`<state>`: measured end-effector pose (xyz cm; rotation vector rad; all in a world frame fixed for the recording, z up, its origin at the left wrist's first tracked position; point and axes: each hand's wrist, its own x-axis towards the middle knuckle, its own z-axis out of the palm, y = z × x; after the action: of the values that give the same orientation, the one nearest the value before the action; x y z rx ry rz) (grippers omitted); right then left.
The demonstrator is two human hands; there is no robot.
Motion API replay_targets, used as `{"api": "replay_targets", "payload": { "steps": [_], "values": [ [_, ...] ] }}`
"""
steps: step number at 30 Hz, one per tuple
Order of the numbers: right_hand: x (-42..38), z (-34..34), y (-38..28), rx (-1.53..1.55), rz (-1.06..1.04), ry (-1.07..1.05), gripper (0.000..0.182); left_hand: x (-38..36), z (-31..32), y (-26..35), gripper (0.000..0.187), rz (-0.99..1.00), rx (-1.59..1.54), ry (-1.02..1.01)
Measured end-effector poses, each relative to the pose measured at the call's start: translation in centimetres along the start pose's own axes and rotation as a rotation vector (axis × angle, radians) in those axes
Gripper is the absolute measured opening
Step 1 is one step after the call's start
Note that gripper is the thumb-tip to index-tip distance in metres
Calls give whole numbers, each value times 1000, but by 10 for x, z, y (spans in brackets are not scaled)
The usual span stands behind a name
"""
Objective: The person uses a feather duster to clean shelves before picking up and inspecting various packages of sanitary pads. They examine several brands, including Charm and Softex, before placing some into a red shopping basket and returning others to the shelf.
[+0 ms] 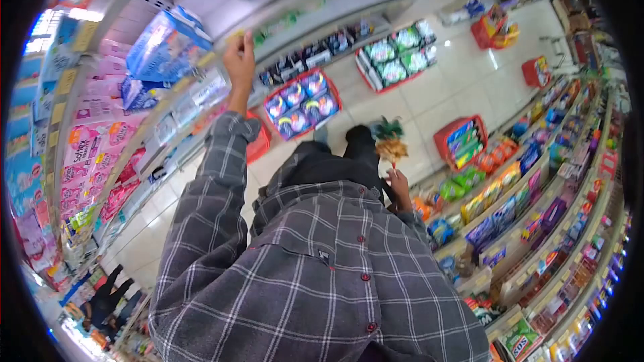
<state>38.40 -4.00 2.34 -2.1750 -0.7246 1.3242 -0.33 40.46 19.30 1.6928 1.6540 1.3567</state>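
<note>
My left hand (239, 64) is raised at the front edge of a shelf (275, 41), its fingers curled and thumb up. A small yellow patch shows right at its fingertips; I cannot make out what it grips. Just beyond lies a blurred green pack (276, 25) on the shelf. Low beside my leg, my right hand (398, 186) is closed round the handle of a feather duster (392, 149). The duster's feathers are tan near the hand and dark green at the far end, hanging over the floor tiles.
Red baskets of packs (303, 106) stand on the tiled floor (429, 117), with another red basket (461, 142) at the right. Pink and blue packs fill the left shelves (84, 154). Snack shelves (510, 194) curve along the right. A person in dark clothes (107, 305) is at the lower left.
</note>
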Motion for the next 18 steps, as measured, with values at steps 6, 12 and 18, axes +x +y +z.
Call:
{"api": "replay_targets", "payload": {
  "steps": [6,12,18],
  "values": [
    [-15,75,5,-141,299,29,66,-276,-21,-175,33,-324,220,-939],
    [-14,107,11,-304,447,-25,104,-378,-50,-197,35,-794,412,-1523],
    [-3,139,64,-375,384,44,95,-365,69,-314,49,-503,461,-1158]
  ]
}}
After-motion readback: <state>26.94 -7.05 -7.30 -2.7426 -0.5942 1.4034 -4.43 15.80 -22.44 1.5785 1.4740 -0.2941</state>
